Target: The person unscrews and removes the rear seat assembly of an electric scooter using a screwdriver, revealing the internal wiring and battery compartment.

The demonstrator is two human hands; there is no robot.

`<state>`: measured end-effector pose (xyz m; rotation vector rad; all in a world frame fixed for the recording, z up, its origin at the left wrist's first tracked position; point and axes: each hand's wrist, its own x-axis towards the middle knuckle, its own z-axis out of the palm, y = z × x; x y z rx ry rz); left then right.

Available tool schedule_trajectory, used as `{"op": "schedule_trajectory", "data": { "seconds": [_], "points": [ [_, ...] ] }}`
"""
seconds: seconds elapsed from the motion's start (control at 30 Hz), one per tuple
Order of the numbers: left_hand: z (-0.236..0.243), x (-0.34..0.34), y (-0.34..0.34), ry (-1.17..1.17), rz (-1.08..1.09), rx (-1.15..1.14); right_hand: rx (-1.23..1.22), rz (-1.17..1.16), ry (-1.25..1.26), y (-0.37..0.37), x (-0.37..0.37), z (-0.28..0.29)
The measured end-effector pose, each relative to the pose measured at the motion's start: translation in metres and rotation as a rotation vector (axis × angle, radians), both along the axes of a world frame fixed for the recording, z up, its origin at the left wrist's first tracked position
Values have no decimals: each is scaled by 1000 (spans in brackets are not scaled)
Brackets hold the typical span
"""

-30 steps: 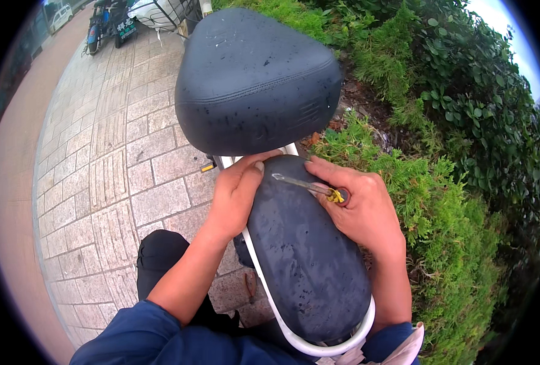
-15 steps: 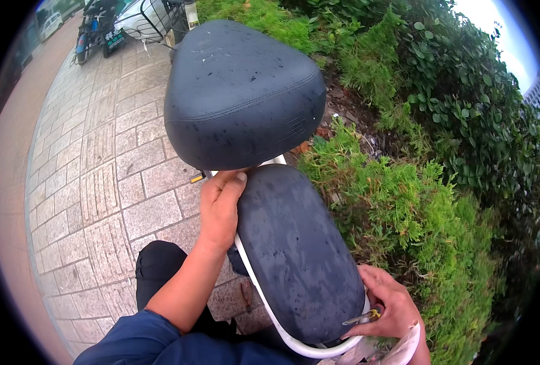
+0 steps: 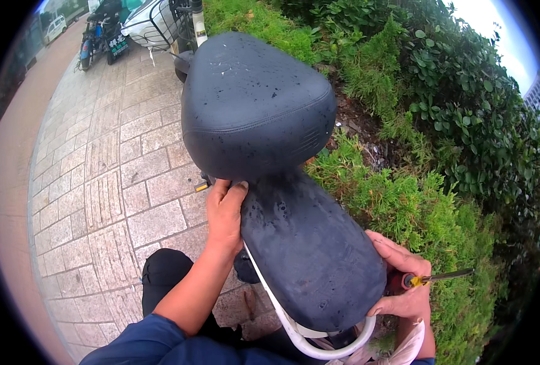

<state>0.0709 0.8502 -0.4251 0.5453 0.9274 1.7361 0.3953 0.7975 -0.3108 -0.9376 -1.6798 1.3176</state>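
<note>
A: And the cushion [image 3: 319, 255] has shifted! Half a second ago it filled the rear of the white frame [image 3: 280, 315]; now it's up towards the saddle [image 3: 258, 109], with more of the frame's back loop showing at six o'clock. The screwdriver [image 3: 449, 275] has swung round too, from nine o'clock to three!

B: So where does the cushion lie?

A: Right between the hands, just below the saddle, its long axis running from eleven to five o'clock. Its front end meets the saddle's lower edge in this view; I can't tell whether they touch.

B: And the hands?

A: Left hand [image 3: 225, 213] at ten o'clock from the cushion's middle, closer to the front end, thumb along the edge. Its fingertips are hidden, so I can't say how firmly it grips.

B: The right?

A: Right hand [image 3: 407, 277] at about four o'clock, nearer the rear end. It's clutching the screwdriver by its red handle, with finger and thumb at the cushion's side. Blade pointing away, over the green bushes [image 3: 465, 237]!
</note>
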Motion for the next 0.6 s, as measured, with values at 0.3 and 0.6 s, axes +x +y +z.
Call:
{"op": "schedule_trajectory", "data": {
  "seconds": [0.3, 0.6],
  "points": [
    [10, -3, -3, 69, 156, -66, -373, -498, 247, -18, -18, -4],
    [22, 26, 25, 81, 127, 68, -163, -548, 711, 5, 26, 19]
  ]
}}
